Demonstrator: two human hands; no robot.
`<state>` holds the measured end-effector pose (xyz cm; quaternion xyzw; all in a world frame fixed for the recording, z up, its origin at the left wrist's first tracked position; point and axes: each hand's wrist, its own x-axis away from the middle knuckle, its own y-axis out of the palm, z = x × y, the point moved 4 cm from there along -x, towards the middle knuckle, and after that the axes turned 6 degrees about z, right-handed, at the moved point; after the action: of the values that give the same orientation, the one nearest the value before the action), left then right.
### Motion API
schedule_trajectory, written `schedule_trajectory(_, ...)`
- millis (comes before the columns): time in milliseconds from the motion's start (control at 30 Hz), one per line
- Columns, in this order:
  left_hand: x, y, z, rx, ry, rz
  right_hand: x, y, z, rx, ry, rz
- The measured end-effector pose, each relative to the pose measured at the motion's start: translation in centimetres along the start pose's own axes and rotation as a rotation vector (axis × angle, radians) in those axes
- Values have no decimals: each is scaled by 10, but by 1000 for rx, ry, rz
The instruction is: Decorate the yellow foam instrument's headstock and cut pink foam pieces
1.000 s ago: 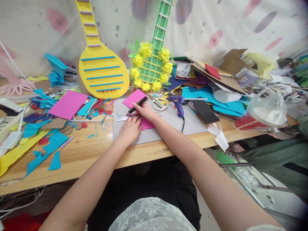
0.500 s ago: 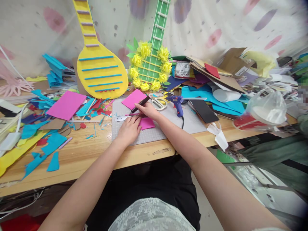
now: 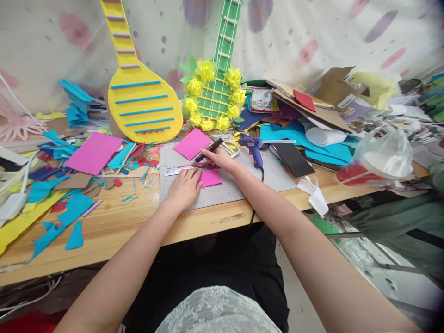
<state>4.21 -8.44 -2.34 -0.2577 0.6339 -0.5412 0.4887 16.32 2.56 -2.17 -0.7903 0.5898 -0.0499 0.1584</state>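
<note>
My left hand (image 3: 183,188) lies with its fingers laid out on a steel ruler (image 3: 170,171), pressing it down over a pink foam sheet (image 3: 211,177). In my right hand (image 3: 221,158) is a black utility knife (image 3: 210,150), gripped at a slant just beyond the ruler; its tip is too small to make out. A narrow pink strip (image 3: 185,165) shows along the ruler's far edge. All this rests on a grey cutting mat (image 3: 229,196). Behind lies another pink sheet (image 3: 193,144), and white-handled scissors (image 3: 231,148) are partly hidden by my right hand.
A blue glue gun (image 3: 255,150) and a phone (image 3: 294,158) lie to the right. Yellow (image 3: 145,101) and green (image 3: 215,95) craft guitars stand at the back. Foam scraps (image 3: 74,208) cover the left; a bagged red-and-white tub (image 3: 373,166) sits far right.
My right hand has slid a little to the right along the ruler with the knife. The left hand stays on the ruler. The whole view has shifted slightly.
</note>
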Motion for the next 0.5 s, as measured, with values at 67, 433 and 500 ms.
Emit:
schedule_trajectory(67,0,0,0,-4,-7,-6,0,-3,1,6,12,4)
schedule_trajectory(433,0,1,-1,-12,-10,-25,-2,-35,6,121,30,34)
schedule_trajectory(500,-1,1,-1,-15,-17,-38,-2,-41,3,169,14,41)
